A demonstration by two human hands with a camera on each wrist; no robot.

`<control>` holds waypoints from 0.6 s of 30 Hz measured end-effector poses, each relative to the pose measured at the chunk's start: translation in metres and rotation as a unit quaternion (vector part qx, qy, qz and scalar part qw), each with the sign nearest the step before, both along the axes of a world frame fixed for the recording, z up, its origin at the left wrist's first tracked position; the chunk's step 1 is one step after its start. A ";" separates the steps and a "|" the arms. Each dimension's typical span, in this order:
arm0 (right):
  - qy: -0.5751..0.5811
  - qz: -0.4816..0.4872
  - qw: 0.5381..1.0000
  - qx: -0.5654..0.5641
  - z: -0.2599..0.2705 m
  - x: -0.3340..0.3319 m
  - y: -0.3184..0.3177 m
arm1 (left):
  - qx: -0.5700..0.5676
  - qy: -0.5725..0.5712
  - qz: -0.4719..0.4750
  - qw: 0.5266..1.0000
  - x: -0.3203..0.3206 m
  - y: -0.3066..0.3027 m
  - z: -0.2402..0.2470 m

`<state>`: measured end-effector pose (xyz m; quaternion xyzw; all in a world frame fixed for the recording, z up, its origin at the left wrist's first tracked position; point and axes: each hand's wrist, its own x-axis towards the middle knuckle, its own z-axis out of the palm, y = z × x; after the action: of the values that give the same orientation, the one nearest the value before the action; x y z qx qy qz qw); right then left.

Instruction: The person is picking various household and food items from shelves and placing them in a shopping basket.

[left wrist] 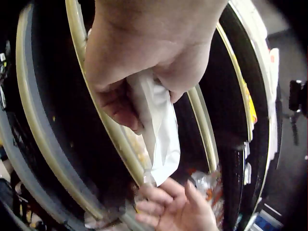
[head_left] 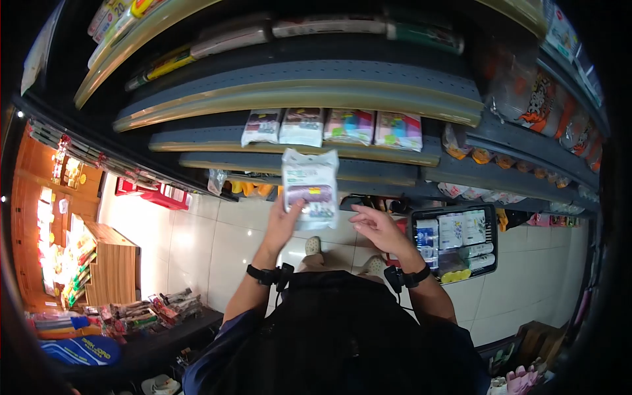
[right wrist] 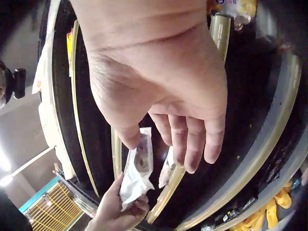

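In the head view my left hand (head_left: 283, 222) grips a white plastic packet (head_left: 311, 174) with a purple picture and a small yellow label on its front. The packet is upright, its lower left side between thumb and fingers. The left wrist view has this packet (left wrist: 166, 134) edge-on, pinched under the palm. To its right, my right hand (head_left: 380, 229) is held apart from it with fingers loosely extended and nothing in them. In the right wrist view, those fingers (right wrist: 192, 139) hang relaxed beside the packet (right wrist: 139, 166).
Just beyond the packet, similar white and pink packets (head_left: 301, 126) stand on a shelf (head_left: 395, 157). On the floor at right, a black basket (head_left: 494, 227) holds several packaged goods. A wooden display stand (head_left: 117, 266) is at left, and shelf edges (head_left: 296, 95) jut out above the hands.
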<state>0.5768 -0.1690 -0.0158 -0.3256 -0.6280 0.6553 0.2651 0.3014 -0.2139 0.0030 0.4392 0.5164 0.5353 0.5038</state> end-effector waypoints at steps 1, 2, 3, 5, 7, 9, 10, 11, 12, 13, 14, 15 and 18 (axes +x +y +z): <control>-0.009 -0.017 1.000 0.004 -0.001 -0.014 -0.002 | -0.005 0.008 0.047 0.999 -0.034 0.003 -0.001; -0.011 -0.023 1.000 0.006 -0.002 -0.028 -0.003 | -0.011 0.016 0.094 0.995 -0.064 0.008 0.009; -0.046 -0.034 0.998 0.009 -0.003 -0.037 -0.004 | 0.007 0.040 0.120 0.992 -0.092 0.014 0.017; -0.094 -0.056 0.994 0.009 0.000 -0.059 -0.010 | 0.042 0.101 0.154 0.982 -0.149 0.029 0.043; -0.107 -0.076 0.991 0.015 -0.005 -0.077 -0.018 | 0.067 0.110 0.166 0.978 -0.206 0.044 0.049; -0.119 -0.096 0.988 0.022 -0.004 -0.088 -0.025 | 0.068 0.069 0.169 0.981 -0.250 0.068 0.046; -0.125 -0.119 0.985 0.021 -0.003 -0.095 -0.028 | 0.059 0.058 0.167 0.982 -0.269 0.085 0.045; -0.131 -0.141 0.981 0.021 -0.001 -0.100 -0.028 | 0.054 0.038 0.159 0.985 -0.282 0.104 0.043; -0.135 -0.148 0.980 0.021 0.003 -0.104 -0.026 | 0.055 0.034 0.153 0.986 -0.297 0.125 0.038; -0.160 -0.163 0.974 0.020 0.010 -0.104 -0.025 | 0.041 0.024 0.141 0.989 -0.310 0.145 0.028; -0.185 -0.177 0.967 0.018 0.018 -0.102 -0.025 | 0.028 0.013 0.129 0.991 -0.313 0.159 0.032; -0.186 -0.184 0.965 0.017 0.023 -0.102 -0.028 | -0.047 0.033 0.136 0.989 -0.315 0.171 0.036; -0.251 -0.224 0.940 0.051 0.032 -0.096 -0.043 | -0.069 0.176 0.070 0.980 -0.344 0.214 -0.015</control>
<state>0.4812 -0.2124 0.0160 -0.5977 -0.6174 0.4429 0.2557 -0.0431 0.0003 -0.0122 0.4534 0.6621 0.4466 0.3959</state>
